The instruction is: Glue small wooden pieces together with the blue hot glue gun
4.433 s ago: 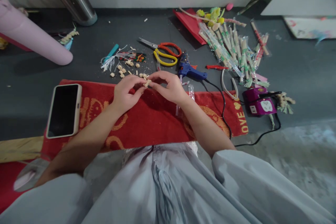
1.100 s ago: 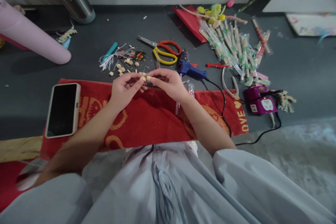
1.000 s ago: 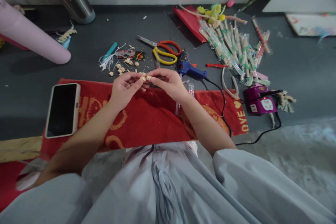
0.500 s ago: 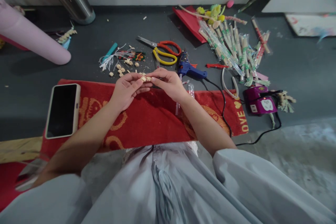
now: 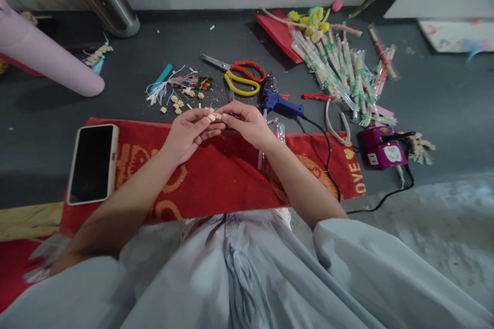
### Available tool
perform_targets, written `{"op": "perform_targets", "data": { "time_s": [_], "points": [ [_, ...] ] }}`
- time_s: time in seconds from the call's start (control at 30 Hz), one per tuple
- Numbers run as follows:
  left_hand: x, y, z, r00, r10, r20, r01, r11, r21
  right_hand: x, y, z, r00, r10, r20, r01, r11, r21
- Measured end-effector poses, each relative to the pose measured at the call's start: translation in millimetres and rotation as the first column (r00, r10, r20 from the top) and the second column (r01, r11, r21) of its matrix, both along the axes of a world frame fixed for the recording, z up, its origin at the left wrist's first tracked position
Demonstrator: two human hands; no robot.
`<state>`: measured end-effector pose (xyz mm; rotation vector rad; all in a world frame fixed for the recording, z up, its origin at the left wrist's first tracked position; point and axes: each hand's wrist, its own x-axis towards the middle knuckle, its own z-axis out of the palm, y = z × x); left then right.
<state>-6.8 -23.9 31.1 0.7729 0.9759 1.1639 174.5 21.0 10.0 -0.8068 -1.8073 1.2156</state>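
Note:
Over the far edge of the red towel (image 5: 227, 175), both hands meet at small pale wooden pieces. My left hand (image 5: 190, 132) pinches one wooden piece (image 5: 211, 117) between thumb and forefinger, its other fingers loosely extended below. Against it, my right hand (image 5: 247, 122) pinches a second wooden piece (image 5: 218, 116); whether the two are joined I cannot tell. More loose wooden pieces (image 5: 177, 104) lie just beyond my left hand, beside a bundle of white strings (image 5: 164, 88). A blue glue gun (image 5: 283, 104) rests beyond my right wrist, and scissors (image 5: 241, 78) with red and yellow handles lie behind it.
A phone (image 5: 93, 163) lies at the towel's left end. Several wrapped sticks (image 5: 343, 69) are piled at the back right, near a purple power adapter (image 5: 380, 146). A cord (image 5: 328, 149) crosses the towel's right side. A pink bottle (image 5: 54, 56) stands at left.
The pieces in my fingers have tilted slightly. Both hands otherwise keep almost the same place and grip.

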Motion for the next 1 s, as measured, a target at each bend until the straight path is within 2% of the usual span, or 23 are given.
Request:
{"op": "perform_targets", "data": {
  "time_s": [0.3,0.43,0.53,0.6,0.67,0.73,0.8,0.9,1.0],
  "points": [
    [0,2,0.1,0.996,0.072,-0.059,-0.073,0.997,-0.026,-2,-1,0.0,0.998,-0.030,0.058,0.027,0.997,0.066],
    [1,3,2.2,0.993,0.105,-0.052,-0.106,0.994,-0.014,11,4,8.5,0.955,-0.184,0.234,0.139,0.971,0.196],
    [1,4,3.3,0.991,0.119,-0.063,-0.120,0.993,-0.015,39,10,23.3,0.809,-0.427,0.404,0.271,0.881,0.388],
    [1,4,3.1,0.989,0.128,-0.078,-0.130,0.991,-0.019,60,14,32.5,0.654,-0.575,0.492,0.358,0.808,0.468],
    [1,4,2.2,0.988,0.126,-0.087,-0.129,0.991,-0.020,77,15,38.0,0.498,-0.639,0.587,0.403,0.770,0.496],
    [0,4,1.3,0.989,0.123,-0.087,-0.125,0.992,-0.013,88,15,39.4,0.367,-0.637,0.678,0.416,0.764,0.493],
    [0,3,0.7,0.989,0.121,-0.085,-0.122,0.993,0.001,92,14,37.9,0.281,-0.606,0.744,0.423,0.775,0.471],
    [0,4,0.8,0.991,0.111,-0.076,-0.111,0.994,0.013,91,14,34.0,0.229,-0.550,0.803,0.405,0.804,0.435],
    [-1,4,1.3,0.993,0.106,-0.058,-0.106,0.994,0.011,88,16,29.8,0.226,-0.504,0.833,0.368,0.836,0.407]
  ]
}}
